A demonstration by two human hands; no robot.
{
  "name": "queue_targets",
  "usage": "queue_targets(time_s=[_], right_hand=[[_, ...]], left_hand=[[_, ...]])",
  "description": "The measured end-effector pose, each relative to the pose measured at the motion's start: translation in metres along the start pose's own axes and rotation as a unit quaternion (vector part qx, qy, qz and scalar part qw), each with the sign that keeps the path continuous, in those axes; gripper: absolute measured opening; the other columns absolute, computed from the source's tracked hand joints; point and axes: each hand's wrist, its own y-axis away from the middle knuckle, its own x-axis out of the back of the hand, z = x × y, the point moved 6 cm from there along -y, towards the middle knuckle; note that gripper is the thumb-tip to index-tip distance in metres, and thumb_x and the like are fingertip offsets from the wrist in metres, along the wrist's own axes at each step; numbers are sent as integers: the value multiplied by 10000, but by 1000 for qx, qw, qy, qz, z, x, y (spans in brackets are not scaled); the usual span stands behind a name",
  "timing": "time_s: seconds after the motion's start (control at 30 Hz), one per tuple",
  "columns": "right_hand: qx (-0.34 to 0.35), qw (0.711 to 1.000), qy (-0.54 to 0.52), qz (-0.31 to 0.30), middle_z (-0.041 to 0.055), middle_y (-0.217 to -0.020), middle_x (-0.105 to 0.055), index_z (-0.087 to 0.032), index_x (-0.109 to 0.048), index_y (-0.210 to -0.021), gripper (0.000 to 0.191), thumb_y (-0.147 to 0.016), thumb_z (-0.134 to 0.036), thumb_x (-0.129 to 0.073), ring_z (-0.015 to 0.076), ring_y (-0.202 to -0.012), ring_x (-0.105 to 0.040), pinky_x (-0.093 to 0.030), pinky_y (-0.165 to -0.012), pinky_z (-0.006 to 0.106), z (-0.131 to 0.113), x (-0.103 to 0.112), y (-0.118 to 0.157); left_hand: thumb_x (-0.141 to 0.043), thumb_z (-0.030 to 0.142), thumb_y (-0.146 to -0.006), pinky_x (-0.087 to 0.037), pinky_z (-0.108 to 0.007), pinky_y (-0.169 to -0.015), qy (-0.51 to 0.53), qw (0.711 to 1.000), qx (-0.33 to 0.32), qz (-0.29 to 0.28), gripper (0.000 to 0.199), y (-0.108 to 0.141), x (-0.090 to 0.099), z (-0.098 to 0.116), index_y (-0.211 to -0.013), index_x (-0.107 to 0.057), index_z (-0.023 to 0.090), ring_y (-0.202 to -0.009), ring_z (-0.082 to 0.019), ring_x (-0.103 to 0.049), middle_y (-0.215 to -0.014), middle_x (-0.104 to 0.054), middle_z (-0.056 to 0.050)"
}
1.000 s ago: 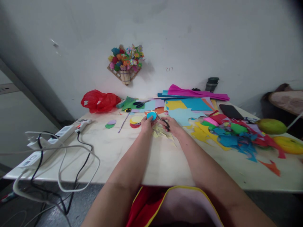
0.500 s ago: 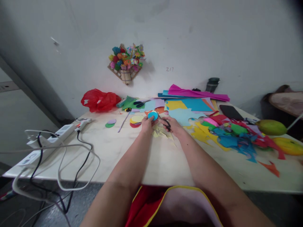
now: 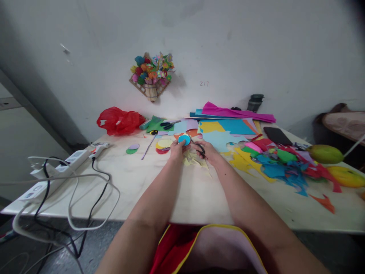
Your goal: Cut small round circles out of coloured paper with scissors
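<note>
From my remote seat I see my left hand (image 3: 177,149) pinching a blue paper circle (image 3: 184,140), thumb on its face, with a paler edge showing behind it. My right hand (image 3: 207,150) is closed around the black handles of the scissors (image 3: 201,150), whose blades point at the circle's right edge; I cannot tell whether they touch it. Just below and between both hands, pale yellow scraps (image 3: 195,160) lie on the surface (image 3: 199,198). Just left of my left hand I have a pile of paper circles (image 3: 164,144), yellow on top, and farther left a purple strip (image 3: 148,147) and a purple circle (image 3: 134,146) overlapping a green circle (image 3: 131,151). Beyond my right hand lies a light blue sheet (image 3: 218,140); well to its right I see a heap of coloured scraps (image 3: 288,167), with a black phone (image 3: 277,136) behind that.
</note>
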Motion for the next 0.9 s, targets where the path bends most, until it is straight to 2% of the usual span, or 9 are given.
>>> queue_targets(time_s=[0.17,0.37,0.63,0.9], right_hand=[[16,1000,-9,-1,-70,-437,-496,-167,-633,-922,224,-790,-239,-799,75,-367,-420,-305,-339,147,0,0,-2],[19,1000,-9,-1,-78,-433,-488,-170,-629,-885,210,-773,-215,-801,68,-360,-416,-296,-333,146,1,0,-4],[24,1000,-8,0,-76,-431,-497,-167,-619,-928,231,-781,-189,-796,71,-352,-399,-290,-328,149,1,1,-5],[29,1000,-5,5,-73,-441,-500,-163,-624,-923,236,-765,-169,-800,75,-364,-412,-284,-329,158,3,2,-8]], left_hand=[[-867,185,-635,-558,-253,-612,-2,1000,-3,14,281,0,0,0,-761,-619,144,-545,-142,-674,-644,-689,-31],[-847,207,-651,-591,-305,-683,-11,1000,-2,23,280,-1,1,0,-847,-660,140,-632,-182,-710,-665,-701,-34],[-799,149,-652,-577,-265,-619,6,1000,-4,20,190,-1,2,0,-776,-656,149,-610,-176,-704,-654,-717,-50],[-751,128,-687,-598,-334,-720,5,999,-1,34,154,-2,5,-1,-815,-665,132,-751,-244,-757,-710,-732,-74]])
